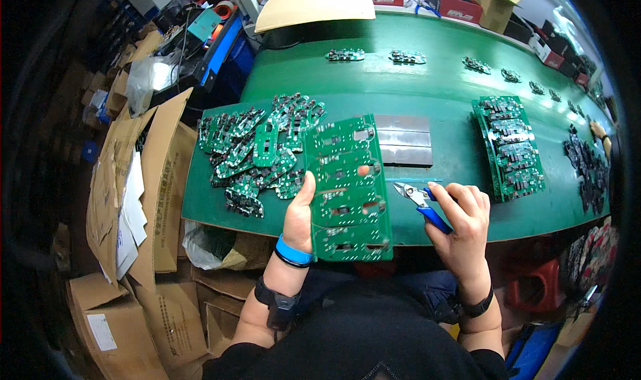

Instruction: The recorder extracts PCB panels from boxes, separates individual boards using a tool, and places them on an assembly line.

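Observation:
My left hand (pixel 302 213) grips a green circuit board panel (pixel 347 206) by its left edge, thumb on the face toward me. The panel is made of several joined boards and is tilted up above the table's near edge. In my right hand (pixel 462 223) is a pair of flush cutters (pixel 431 212) with blue handles, jaws pointing up and left toward the panel, apart from it. Just beyond the cutter tips lies a thin blue stick (pixel 414 180). A grey metal block (pixel 406 142) sits behind the panel.
A heap of small circuit boards (pixel 257 143) lies on the green table (pixel 434 93) at left. A stack of board panels (pixel 511 146) stands at right. Single boards (pixel 407 58) line the far side. Black parts (pixel 586 166) pile up far right. Cardboard boxes (pixel 167 313) fill the lower left.

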The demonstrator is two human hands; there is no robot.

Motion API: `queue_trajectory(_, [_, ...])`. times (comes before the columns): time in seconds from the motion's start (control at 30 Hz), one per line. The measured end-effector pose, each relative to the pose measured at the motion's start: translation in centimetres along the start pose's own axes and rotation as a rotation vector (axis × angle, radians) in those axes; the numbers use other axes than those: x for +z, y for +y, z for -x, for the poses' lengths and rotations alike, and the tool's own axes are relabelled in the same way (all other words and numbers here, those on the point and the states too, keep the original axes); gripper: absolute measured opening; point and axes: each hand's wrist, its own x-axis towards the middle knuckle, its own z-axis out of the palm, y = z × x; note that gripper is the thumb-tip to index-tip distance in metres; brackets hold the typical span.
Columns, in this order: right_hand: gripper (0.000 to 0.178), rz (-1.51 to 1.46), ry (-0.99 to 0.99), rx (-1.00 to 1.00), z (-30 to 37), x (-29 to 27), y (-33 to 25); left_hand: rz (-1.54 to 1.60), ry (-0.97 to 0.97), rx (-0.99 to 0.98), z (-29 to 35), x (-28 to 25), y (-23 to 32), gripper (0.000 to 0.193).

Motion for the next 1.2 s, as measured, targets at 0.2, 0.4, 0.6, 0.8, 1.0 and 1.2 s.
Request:
queue_trajectory(0.2, [0.047, -0.004, -0.012, 0.024, 0.1, 1.7, 0.2, 0.195, -0.104, -0.003, 0.0, -2.3, -1.7, 0.061])
queue_trajectory(0.4, [0.050, 0.029, -0.018, 0.052, 0.5, 2.0, 0.2, 0.346, -0.268, -0.051, -0.4, -2.1, -2.0, 0.065])
queue_trajectory(0.6, [0.050, -0.045, 0.059, 0.117, 0.8, 0.8, 1.1, 0.020, -0.074, 0.050, -0.8, -0.4, -0.9, 0.062])
queue_trajectory(0.8, [0.060, -0.045, -0.225, -0.110, 0.9, -0.6, -1.3, -0.307, 0.091, 0.124, -1.9, 0.0, -0.1, 0.059])
queue_trajectory(1.0, [0.061, 0.011, -0.246, -0.152, 0.7, -0.3, -2.2, -0.434, 0.114, 0.199, -1.9, 0.8, 0.2, 0.053])
queue_trajectory(1.2, [0.062, 0.054, -0.265, -0.160, 0.8, -0.2, -2.3, -0.389, 0.100, 0.232, -1.7, 1.6, 0.1, 0.038])
